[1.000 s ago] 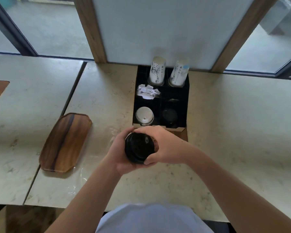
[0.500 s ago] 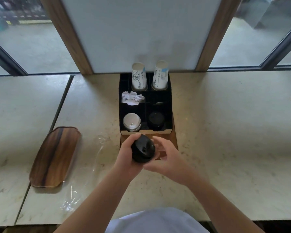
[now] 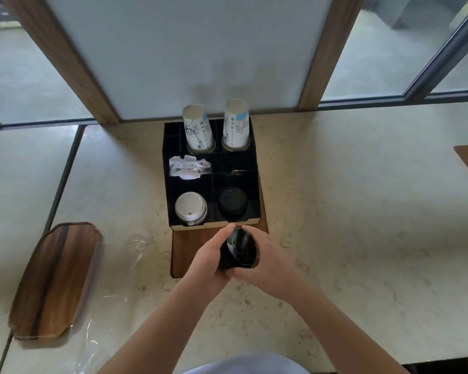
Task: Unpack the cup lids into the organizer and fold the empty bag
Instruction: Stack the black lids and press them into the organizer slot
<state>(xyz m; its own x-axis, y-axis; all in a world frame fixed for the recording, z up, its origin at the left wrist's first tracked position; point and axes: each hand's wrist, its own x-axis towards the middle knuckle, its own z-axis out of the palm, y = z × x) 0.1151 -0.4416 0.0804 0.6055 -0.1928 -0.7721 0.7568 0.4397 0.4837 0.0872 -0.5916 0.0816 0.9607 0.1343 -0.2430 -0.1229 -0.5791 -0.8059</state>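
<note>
Evidently both hands are steadying a stack of black lids [image 3: 238,251] just in front of the organizer [image 3: 170,184], so it can drop as one into a slot. The left hand [image 3: 210,256] curls round its left side and the right hand [image 3: 262,259] cups the right, fingers wrapped close on the stack from both sides. More black lids [image 3: 232,202] already sit in the near right compartment, beside white lids [image 3: 190,209] on the left, which is likely the target. The bag [image 3: 135,249] lies flat on the table [image 3: 349,225] to the left, apparently empty and not yet folded.
</note>
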